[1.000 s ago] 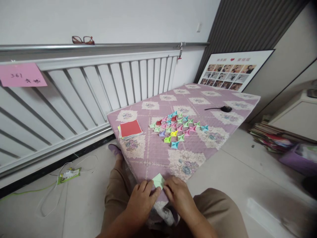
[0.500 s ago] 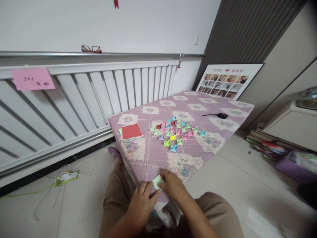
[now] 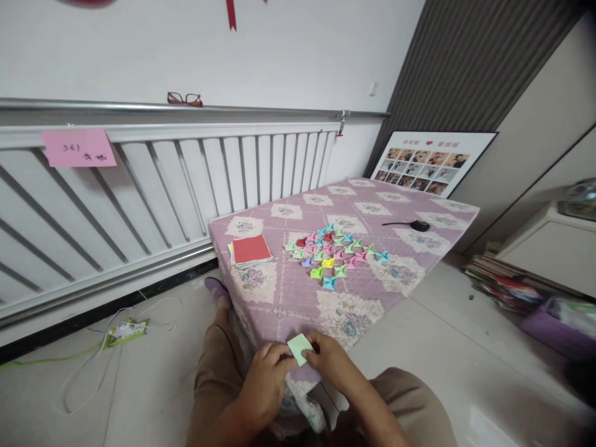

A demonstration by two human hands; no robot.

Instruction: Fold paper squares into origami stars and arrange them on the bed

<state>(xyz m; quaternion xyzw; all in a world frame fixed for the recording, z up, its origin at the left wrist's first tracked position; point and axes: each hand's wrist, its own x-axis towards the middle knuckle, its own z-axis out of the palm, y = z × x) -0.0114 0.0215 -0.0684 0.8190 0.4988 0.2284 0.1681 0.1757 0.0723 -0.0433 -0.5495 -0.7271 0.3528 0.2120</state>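
A small pale green folded paper square (image 3: 299, 349) is tilted up over the near corner of the cloth-covered table. My right hand (image 3: 326, 357) pinches it at the right side, thumb on top and fingers behind. My left hand (image 3: 267, 375) has its fingers bent together at the paper's left edge, and the fingertips are partly hidden there. Further up the table stand several small folded paper pieces (image 3: 329, 283) in green, blue, pink, red, yellow and purple, set close together in rows. To their left lies a stack of square paper sheets (image 3: 251, 249), red on top.
The table has a purple floral tablecloth (image 3: 298, 304). A black spoon-like object (image 3: 419, 226) lies towards its right edge. Along the wall runs a white radiator (image 3: 251, 167). A power strip (image 3: 126, 331) with cables is on the floor at left.
The paper square has been lifted and tilted up from the tabletop in my right hand. My left hand has shifted from pressing on it to its left edge. The view has tipped up slightly.
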